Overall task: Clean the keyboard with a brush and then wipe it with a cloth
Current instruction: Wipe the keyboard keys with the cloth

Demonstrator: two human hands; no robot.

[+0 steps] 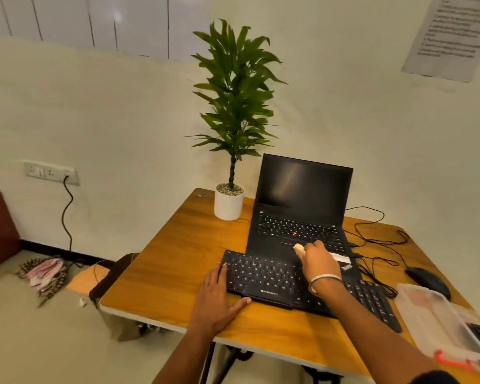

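A black external keyboard (263, 278) lies on the wooden table (178, 261), in front of an open black laptop (299, 214). My left hand (215, 296) rests flat at the keyboard's left end, fingers on its edge and thumb along its front. My right hand (316, 261) hovers over the keyboard's far edge and grips a small pale object (299, 249); a white end sticks out on the other side of the hand. Whether it is the brush or the cloth I cannot tell.
A potted plant (229, 202) stands at the table's back left. A black mouse (427, 281) and tangled cables (377, 245) lie to the right. A clear plastic container (438, 322) sits at the right edge. Bags lie on the floor at left.
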